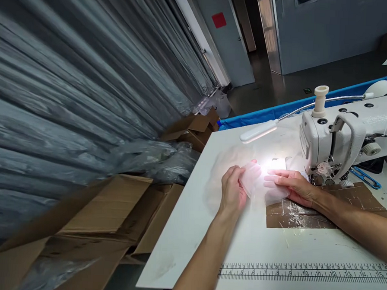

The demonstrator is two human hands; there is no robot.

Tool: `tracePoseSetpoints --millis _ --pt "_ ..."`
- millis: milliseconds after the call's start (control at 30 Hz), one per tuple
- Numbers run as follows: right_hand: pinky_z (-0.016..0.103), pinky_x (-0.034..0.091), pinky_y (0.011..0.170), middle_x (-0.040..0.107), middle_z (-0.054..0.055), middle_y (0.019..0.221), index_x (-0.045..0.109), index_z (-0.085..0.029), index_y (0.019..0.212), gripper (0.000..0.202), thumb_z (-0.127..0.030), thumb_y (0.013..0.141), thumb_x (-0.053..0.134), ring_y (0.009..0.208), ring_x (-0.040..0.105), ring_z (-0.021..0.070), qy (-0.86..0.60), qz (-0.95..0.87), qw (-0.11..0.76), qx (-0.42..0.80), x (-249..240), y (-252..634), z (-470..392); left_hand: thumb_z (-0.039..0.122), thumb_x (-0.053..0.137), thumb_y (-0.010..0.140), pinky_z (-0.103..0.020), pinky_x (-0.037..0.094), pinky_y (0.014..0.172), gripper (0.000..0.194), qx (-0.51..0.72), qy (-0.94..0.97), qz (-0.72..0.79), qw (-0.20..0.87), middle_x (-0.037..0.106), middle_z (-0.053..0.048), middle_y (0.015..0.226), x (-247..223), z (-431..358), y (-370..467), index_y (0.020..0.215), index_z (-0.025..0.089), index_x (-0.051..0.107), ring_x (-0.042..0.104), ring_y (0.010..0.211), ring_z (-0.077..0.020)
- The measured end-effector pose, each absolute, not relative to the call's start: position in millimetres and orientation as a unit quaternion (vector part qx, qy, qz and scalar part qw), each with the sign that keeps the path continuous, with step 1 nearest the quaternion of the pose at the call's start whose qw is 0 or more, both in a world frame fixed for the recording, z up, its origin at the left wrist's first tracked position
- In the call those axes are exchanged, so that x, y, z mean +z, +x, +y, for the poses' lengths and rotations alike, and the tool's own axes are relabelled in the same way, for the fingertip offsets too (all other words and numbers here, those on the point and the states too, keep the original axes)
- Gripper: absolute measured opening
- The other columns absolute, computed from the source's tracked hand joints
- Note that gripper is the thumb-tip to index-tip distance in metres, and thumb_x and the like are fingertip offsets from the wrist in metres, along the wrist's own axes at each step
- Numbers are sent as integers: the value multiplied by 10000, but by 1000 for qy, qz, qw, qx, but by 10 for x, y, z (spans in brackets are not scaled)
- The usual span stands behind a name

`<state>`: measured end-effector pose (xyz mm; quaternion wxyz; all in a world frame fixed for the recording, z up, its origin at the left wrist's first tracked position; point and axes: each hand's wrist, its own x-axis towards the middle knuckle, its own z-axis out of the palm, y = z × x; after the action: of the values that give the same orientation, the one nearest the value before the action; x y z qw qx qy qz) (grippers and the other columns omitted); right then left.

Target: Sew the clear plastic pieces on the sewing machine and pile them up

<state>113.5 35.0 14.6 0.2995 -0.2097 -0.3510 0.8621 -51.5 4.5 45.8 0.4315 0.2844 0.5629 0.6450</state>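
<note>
A piece of sheer whitish fabric (250, 179) is stretched between both hands above the white table, washed out by strong light. My left hand (231, 191) pinches its left side between thumb and fingers. On the other side, my right hand (293, 185) grips the fabric with thumb on top and fingers extended along it. More pale, see-through material (218, 181) seems to lie beneath, its outline faint. Just right of my right hand stands the sewing machine head (315, 138). A brown cardboard sheet (296, 217) lies under my right wrist.
A bar lamp (259, 132) on a bent neck shines over the hands. Blue thread snips (366, 176) lie by the machine. A ruler strip (303, 274) runs along the table's (174, 256) front. Open cardboard boxes (104, 209) and plastic bags (147, 155) stand left, beside a grey curtain (70, 69).
</note>
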Motion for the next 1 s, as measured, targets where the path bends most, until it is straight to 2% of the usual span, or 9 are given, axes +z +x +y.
tracePoseSetpoints --millis 67,133,200,300,400,533,733,833,1000 --pt "302 531 858 717 110 974 681 -106 1052 442 -265 650 772 928 679 204 -213 -345 312 859 130 1136 349 282 667 563 -280 536 671 346 639 273 550 463 677 -28 708 442 39 -508 523 210 331 702 832 -247" --pt "294 532 831 722 115 963 685 -98 1052 458 -271 639 784 896 687 201 -213 -353 309 857 117 1144 349 328 705 592 -312 554 700 312 633 264 547 481 700 -46 760 427 36 -488 585 206 418 710 863 -270" --pt "281 532 798 727 115 936 693 -89 1034 458 -276 627 785 857 690 193 -212 -361 307 855 109 1151 348 352 756 626 -318 563 712 296 628 255 556 480 721 -66 814 422 36 -455 739 183 540 715 876 -267" --pt "277 531 794 730 104 909 701 -94 1026 456 -235 597 770 876 688 197 -218 -360 311 852 99 1147 346 224 819 637 -290 569 707 445 630 229 588 453 739 -76 842 424 45 -404 1000 153 572 724 856 -233" --pt "289 528 831 731 90 932 705 -116 1027 501 -129 526 731 960 675 218 -219 -343 318 856 84 1127 345 118 806 671 -276 573 700 505 643 211 599 428 745 -75 833 410 64 -384 1103 146 544 732 815 -210" --pt "292 526 845 727 98 966 711 -118 999 520 -74 483 657 1029 654 241 -213 -322 333 860 57 1113 343 123 777 720 -284 579 729 434 652 217 586 430 749 -88 867 376 76 -413 1087 140 546 732 810 -198" --pt "334 521 919 713 99 984 692 -124 1031 552 -58 486 641 1038 653 244 -219 -305 354 857 36 1128 346 285 715 758 -338 572 830 233 639 250 581 437 742 -116 899 408 63 -477 894 130 607 717 925 -246" --pt "358 523 936 705 86 959 677 -128 1059 581 -45 486 643 1029 657 248 -211 -295 361 859 31 1125 349 246 660 768 -319 571 812 160 649 245 585 419 740 -98 868 438 71 -495 873 141 602 716 916 -232" --pt "353 531 927 697 74 954 662 -131 1051 593 -21 469 630 1055 646 249 -198 -286 364 864 21 1119 350 152 695 723 -261 559 761 278 639 241 605 410 739 -85 862 439 71 -496 982 132 596 720 869 -194"
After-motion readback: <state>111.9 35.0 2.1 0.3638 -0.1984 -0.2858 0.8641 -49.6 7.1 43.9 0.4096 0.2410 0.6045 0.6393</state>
